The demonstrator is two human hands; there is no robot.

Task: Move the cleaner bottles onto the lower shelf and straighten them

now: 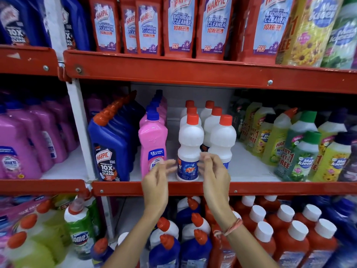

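A white Rin bottle [189, 149] with a red cap stands upright at the front edge of the middle shelf [251, 188], leading two short rows of like bottles [222, 138]. My left hand [156, 182] hovers just left of its blue label, fingers spread and blurred, not touching it. My right hand [214, 171] is just to the right of the label with curled, parted fingers, a small gap from the bottle. Neither hand holds anything. To the left stands a pink bottle [153, 146] with a blue cap.
Blue Harpic bottles [110, 149] fill the left of the middle shelf; green and yellow Max Kleen bottles [297, 151] fill the right. Red Harpic bathroom cleaner packs [179, 26] line the upper shelf. Below stand red bottles with white caps [286, 235] and blue ones [164, 250].
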